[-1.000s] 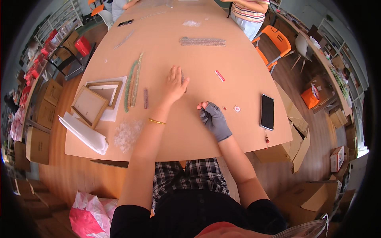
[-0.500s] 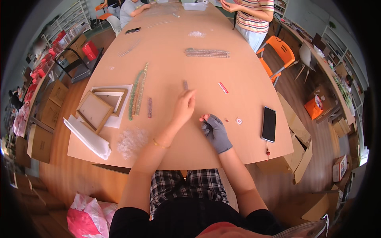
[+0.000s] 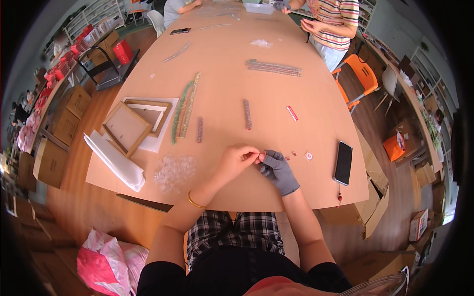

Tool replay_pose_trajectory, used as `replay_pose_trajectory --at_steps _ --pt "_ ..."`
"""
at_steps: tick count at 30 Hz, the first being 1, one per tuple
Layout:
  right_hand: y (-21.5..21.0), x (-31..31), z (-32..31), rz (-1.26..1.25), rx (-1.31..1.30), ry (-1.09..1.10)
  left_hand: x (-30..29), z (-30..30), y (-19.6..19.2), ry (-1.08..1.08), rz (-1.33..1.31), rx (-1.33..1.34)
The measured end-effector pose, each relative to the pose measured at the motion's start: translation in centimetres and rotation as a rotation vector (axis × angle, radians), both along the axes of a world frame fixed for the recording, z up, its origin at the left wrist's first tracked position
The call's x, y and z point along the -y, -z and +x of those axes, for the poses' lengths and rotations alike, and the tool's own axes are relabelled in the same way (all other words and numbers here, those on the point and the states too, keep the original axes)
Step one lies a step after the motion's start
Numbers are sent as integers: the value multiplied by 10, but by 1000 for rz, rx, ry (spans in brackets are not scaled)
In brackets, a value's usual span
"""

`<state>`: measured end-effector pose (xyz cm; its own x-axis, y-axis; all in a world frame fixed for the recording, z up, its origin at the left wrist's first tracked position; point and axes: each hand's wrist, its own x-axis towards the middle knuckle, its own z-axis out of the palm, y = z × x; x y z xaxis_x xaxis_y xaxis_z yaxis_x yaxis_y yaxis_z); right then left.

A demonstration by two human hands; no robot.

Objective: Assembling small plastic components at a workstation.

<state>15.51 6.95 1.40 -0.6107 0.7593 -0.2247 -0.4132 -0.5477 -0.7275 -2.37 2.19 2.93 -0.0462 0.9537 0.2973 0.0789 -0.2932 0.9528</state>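
Note:
My left hand (image 3: 240,160), bare with a bangle at the wrist, meets my right hand (image 3: 279,172) near the table's front edge. A grey fingerless glove covers my right hand. Both are closed, thumb and finger pinched together; whatever lies between the fingertips is too small to make out. Beyond them lies a short dark beaded strip (image 3: 248,114) with a red end, touched by neither hand. A similar short strip (image 3: 200,129) rests further left, beside long green and gold strands (image 3: 184,111). Right of my gloved hand are small red bits (image 3: 295,153) and a small white disc (image 3: 309,156).
Wooden frames (image 3: 127,129), a white roll (image 3: 114,162) and a heap of clear scraps (image 3: 175,172) occupy the table's left. A phone (image 3: 343,163) lies at the right, a red-and-white strip (image 3: 292,113) and more strands (image 3: 274,68) further up. Another person (image 3: 333,24) stands at the far right.
My left hand has let go of the short dark strip, left it lying mid-table, and come back toward me to meet my right hand. The whole view has shifted slightly.

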Motion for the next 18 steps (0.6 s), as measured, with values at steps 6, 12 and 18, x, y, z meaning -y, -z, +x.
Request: replay_pose_trajectory --at_steps 6,12,18 --pt "4 -1 1 -4 -60 -26 2 6 -2 -264 392 -518" --pt "15 -6 3 -99 -230 -95 3 9 -8 -361 589 -741" --pt "16 -3 -1 -183 -287 -45 4 7 -12 -360 654 -746"
